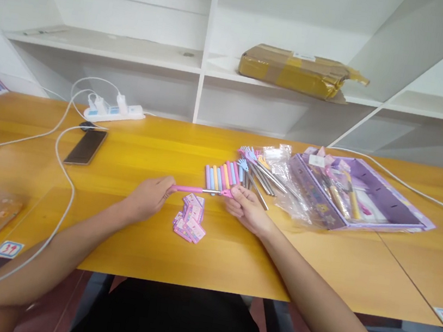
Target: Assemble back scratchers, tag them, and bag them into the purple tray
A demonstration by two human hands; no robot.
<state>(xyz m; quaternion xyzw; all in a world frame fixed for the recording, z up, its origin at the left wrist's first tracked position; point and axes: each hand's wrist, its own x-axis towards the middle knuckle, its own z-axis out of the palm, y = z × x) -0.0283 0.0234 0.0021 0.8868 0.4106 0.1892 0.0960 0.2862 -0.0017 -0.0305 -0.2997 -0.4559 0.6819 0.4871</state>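
Our left hand (152,196) is closed around the outer end of a pink handle (188,189), and our right hand (245,208) pinches the pink head (226,192) at the opposite end. Between the two grips, a bare length of metal rod (210,191) runs in line with the handle, so the piece lies nearly level, straight across in front of us. We cannot tell how firmly either hand presses, and our right fingers partly hide the head.

To work this piece well, we would judge it best to keep both grips on one line, so that any push, pull or twist runs along the rod and does not bend it. Holding the head close to where it meets the rod should spare its thinner parts.

Just beyond the grips lies a row of coloured tubes (220,177), close enough to be nudged; beyond our right hand, loose metal rods with hand-shaped heads (263,178) lie in a heap. Small printed cards (191,221) sit on our near side, between the hands, so we do well to keep our wrists clear of them.
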